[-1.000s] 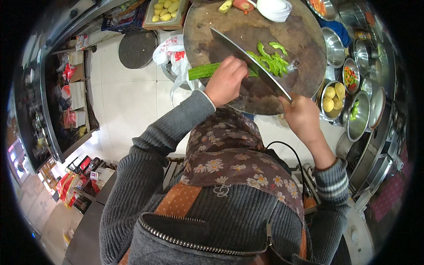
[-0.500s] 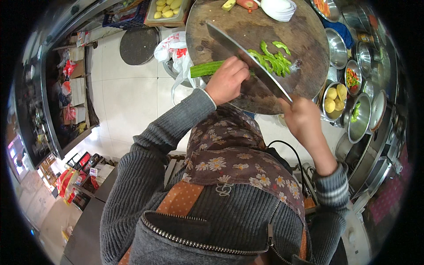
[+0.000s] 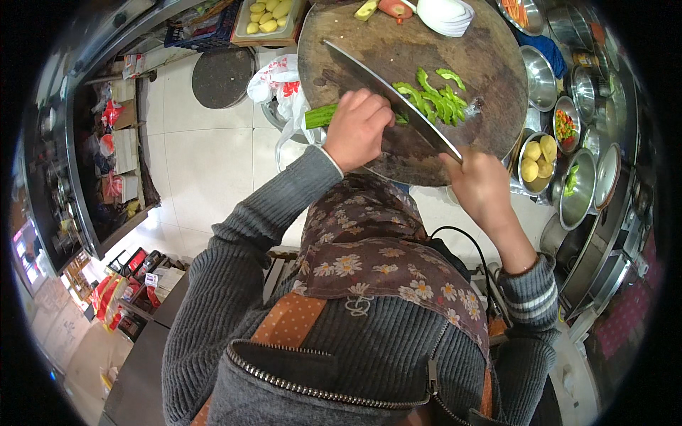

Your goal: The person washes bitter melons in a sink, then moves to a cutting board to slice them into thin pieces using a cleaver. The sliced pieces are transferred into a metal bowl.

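On a round wooden chopping board [image 3: 490, 67], a length of bitter melon [image 3: 320, 116] lies under my left hand [image 3: 359, 129]. The fingers of that hand are curled and press down on it. My right hand [image 3: 481, 186] is closed round the handle of a kitchen knife [image 3: 387, 89]. Its long blade slants across the board, just right of my left fingertips, at the cut end of the melon. Curved green slices [image 3: 444, 103] lie loose to the right of the blade. The handle is mostly hidden in my fist.
At the board's far edge lie cut onion [image 3: 446, 15] and a carrot piece [image 3: 395, 8]. Metal bowls stand along the right, one with potatoes [image 3: 538, 163], one with chopped peppers [image 3: 565, 126]. A plastic bag [image 3: 284, 78] hangs at the left, near a tub of peeled potatoes [image 3: 268, 15].
The knife has shifted slightly left, and my right hand has come a little left with it. My left hand has moved slightly left and down, still holding the melon.
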`<action>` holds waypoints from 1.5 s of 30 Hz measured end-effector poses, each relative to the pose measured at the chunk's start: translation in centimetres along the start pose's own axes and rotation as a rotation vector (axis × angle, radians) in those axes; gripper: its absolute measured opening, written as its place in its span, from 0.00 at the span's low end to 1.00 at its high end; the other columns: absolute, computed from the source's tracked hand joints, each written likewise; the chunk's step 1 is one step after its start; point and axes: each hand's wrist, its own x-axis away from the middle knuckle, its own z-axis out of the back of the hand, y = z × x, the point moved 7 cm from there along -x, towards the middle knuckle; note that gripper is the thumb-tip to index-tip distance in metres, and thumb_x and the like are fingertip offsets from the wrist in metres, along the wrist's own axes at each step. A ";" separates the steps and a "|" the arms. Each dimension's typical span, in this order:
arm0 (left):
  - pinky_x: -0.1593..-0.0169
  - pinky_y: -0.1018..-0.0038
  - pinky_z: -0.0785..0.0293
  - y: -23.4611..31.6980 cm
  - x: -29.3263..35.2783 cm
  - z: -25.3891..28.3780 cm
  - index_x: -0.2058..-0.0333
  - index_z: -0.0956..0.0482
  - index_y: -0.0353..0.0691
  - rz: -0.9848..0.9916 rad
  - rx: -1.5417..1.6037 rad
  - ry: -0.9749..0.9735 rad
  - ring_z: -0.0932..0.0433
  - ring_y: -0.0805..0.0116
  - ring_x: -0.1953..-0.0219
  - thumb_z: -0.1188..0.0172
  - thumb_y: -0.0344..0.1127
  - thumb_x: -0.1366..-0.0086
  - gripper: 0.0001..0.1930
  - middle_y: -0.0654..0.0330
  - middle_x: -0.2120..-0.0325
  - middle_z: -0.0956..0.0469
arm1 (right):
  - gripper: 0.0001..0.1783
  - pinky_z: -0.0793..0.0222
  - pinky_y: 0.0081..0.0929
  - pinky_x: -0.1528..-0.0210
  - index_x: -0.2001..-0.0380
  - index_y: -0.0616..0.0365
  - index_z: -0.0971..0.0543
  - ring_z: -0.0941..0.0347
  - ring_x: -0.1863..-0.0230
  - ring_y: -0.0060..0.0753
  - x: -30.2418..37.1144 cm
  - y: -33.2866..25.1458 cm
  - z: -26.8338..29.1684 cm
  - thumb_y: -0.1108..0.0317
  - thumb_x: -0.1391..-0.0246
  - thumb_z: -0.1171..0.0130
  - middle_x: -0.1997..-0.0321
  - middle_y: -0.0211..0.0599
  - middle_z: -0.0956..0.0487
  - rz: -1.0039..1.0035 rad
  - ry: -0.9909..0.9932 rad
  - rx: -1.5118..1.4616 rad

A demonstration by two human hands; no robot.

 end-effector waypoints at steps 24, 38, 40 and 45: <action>0.58 0.63 0.32 -1.0 1.7 0.4 0.73 0.29 0.38 0.005 0.063 0.036 0.31 0.53 0.63 0.45 0.20 0.57 0.10 0.56 0.68 0.29 | 0.12 0.28 0.45 0.69 0.74 0.57 0.22 0.24 0.73 0.54 -0.5 -1.2 -1.0 0.60 0.46 0.44 0.77 0.50 0.22 0.056 -0.031 0.109; 0.57 0.63 0.34 -1.2 3.0 0.9 0.73 0.28 0.39 -0.005 -0.043 0.031 0.30 0.55 0.62 0.45 0.23 0.56 0.08 0.58 0.68 0.28 | 0.09 0.28 0.46 0.68 0.75 0.58 0.23 0.23 0.72 0.54 0.2 -2.6 0.7 0.64 0.48 0.46 0.77 0.49 0.22 0.126 -0.017 0.050; 0.56 0.62 0.33 -1.2 3.1 0.7 0.73 0.28 0.39 -0.019 -0.037 0.031 0.29 0.54 0.61 0.45 0.23 0.56 0.08 0.57 0.68 0.28 | 0.07 0.27 0.46 0.67 0.75 0.58 0.23 0.23 0.71 0.55 0.0 -2.5 -0.4 0.66 0.50 0.46 0.76 0.49 0.22 0.112 -0.072 0.099; 0.58 0.62 0.34 -0.9 2.7 1.6 0.73 0.28 0.39 0.014 -0.085 0.054 0.30 0.55 0.62 0.45 0.23 0.57 0.09 0.57 0.68 0.28 | 0.09 0.27 0.46 0.67 0.75 0.57 0.23 0.23 0.71 0.55 -1.0 -2.3 -1.5 0.65 0.47 0.46 0.76 0.49 0.21 0.087 -0.060 0.091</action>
